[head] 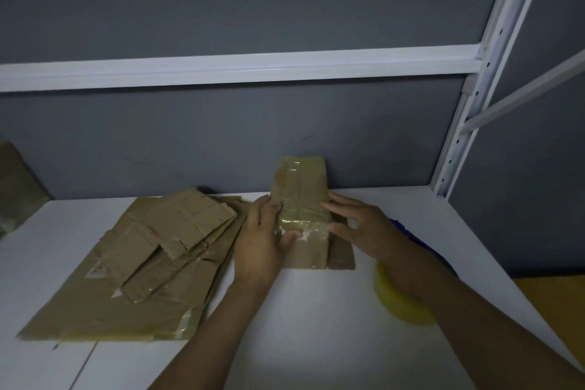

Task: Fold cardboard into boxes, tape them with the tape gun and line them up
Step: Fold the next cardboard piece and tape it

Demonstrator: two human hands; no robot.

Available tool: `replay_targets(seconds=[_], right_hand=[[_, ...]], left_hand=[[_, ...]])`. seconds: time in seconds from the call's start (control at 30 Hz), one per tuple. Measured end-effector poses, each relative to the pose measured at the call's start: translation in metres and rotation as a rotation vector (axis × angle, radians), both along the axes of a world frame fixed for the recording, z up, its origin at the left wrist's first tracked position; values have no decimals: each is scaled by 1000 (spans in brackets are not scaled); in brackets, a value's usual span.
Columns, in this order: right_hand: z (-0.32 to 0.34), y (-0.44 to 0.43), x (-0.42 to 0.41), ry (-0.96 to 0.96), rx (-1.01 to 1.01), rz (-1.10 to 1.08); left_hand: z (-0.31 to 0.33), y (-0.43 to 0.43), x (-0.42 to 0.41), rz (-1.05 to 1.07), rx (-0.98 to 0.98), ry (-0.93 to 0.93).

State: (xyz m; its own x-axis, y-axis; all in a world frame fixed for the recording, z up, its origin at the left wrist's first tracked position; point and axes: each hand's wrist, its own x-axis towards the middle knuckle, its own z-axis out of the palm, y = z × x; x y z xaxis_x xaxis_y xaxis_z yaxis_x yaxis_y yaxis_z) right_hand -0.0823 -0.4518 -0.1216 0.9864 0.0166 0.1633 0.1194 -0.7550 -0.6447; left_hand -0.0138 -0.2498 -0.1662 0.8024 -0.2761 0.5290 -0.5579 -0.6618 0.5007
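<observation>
A folded brown cardboard box (300, 190) with shiny tape along its top stands on the white table (300, 326), near the back edge. My left hand (262, 237) grips its left side, thumb on the taped front edge. My right hand (364, 228) rests against its right side with fingers spread. A pile of flattened cardboard sheets (133, 266) lies to the left. The tape gun (411, 263), with a yellow tape roll and a blue body, lies at the right and is partly hidden under my right forearm.
A grey wall (221, 142) runs behind the table. A white shelf rail (237, 68) crosses above, and a white slotted upright (459, 136) stands at the back right. Another cardboard piece (15, 180) leans at the far left. An orange surface (557, 310) shows at the right.
</observation>
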Motion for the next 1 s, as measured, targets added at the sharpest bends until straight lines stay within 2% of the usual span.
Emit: replay_targets(seconds=[0.07, 0.13, 0.23, 0.3, 0.43, 0.57, 0.63, 0.73, 0.83, 0.9, 1.0], right_hand=[[-2, -13, -13, -26, -63, -96], [-13, -36, -28, -10, -151, -283], [-38, -70, -54, 230, -270, -570], [-57, -82, -64, 368, -272, -633], [-68, -83, -73, 306, -262, -655], [-50, -67, -74, 173, -102, -661], [-32, -57, -75, 86, -17, -666], [-1, -44, -72, -93, 106, -692], [26, -40, -68, -269, 237, -684], [38, -44, -67, -296, 247, -584], [49, -48, -63, -244, 449, -232]], left_hand=[[2, -11, -3, 37, 48, -13], [2, -18, -5, 63, 87, -21], [1, -23, -3, 100, 141, -70], [1, -25, -3, 138, 196, -141], [2, -31, -13, 155, 286, -303], [14, -47, -40, -112, 88, -432], [22, -61, -56, -248, 54, -320], [34, -76, -71, -311, -3, 56], [52, -76, -74, -311, -247, 389], [61, -70, -72, -332, -429, 529], [65, -58, -72, -432, -663, 583]])
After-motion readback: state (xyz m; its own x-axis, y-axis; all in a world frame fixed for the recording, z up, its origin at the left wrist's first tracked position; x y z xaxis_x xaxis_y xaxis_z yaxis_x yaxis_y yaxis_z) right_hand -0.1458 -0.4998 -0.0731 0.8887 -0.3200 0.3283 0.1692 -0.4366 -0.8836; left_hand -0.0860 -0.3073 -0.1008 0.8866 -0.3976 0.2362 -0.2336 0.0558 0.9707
